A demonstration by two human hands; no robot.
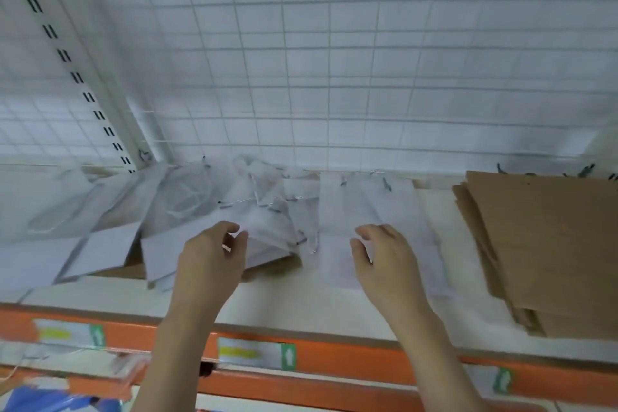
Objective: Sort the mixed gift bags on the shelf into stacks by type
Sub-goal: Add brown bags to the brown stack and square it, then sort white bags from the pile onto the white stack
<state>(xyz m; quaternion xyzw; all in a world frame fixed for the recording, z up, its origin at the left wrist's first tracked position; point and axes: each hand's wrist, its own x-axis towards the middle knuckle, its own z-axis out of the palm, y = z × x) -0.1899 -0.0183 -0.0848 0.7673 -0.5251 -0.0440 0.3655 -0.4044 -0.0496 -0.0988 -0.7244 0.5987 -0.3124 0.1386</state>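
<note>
A loose heap of white gift bags with dark cord handles covers the left and middle of the shelf. One white bag lies flat on its own, right of the heap. A neat stack of brown paper bags sits at the far right. My left hand hovers at the heap's front edge, fingers curled and apart, touching or just above a white bag. My right hand is spread over the flat white bag's lower part, holding nothing.
A white wire grid backs the shelf, with a slotted upright post at the left. An orange front rail carries price labels. Below it a lower shelf shows packaged goods and something blue.
</note>
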